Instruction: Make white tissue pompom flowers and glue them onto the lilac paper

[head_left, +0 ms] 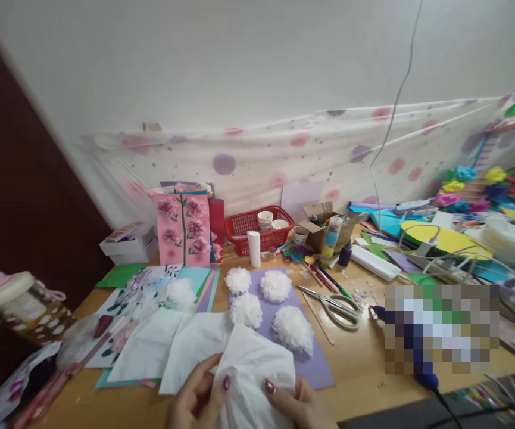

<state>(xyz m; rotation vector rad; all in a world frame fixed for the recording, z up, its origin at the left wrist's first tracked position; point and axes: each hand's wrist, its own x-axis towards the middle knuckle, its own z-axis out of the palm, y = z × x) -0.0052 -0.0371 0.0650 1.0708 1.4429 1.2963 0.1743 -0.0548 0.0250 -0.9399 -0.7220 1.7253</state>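
Between my two hands is a white tissue [257,363], creased in the middle, low in the head view. My left hand [201,387] pinches its left side with thumb and fingers, and my right hand [295,399] pinches the right side. Just beyond, several fluffy white paper flowers [293,329] rest on a purple sheet [317,369]. Other flat white tissues [197,342] lie to the left of my hands, partly over coloured paper. The lower edge of the held tissue runs out of view.
Scissors [340,307] lie right of the purple sheet, near a blue glue gun [424,372] with a cord. Behind stand a red basket [239,229] with cups, a white cylinder [254,249] and a pink flower card [170,238]. A bottle [20,307] stands at the left.
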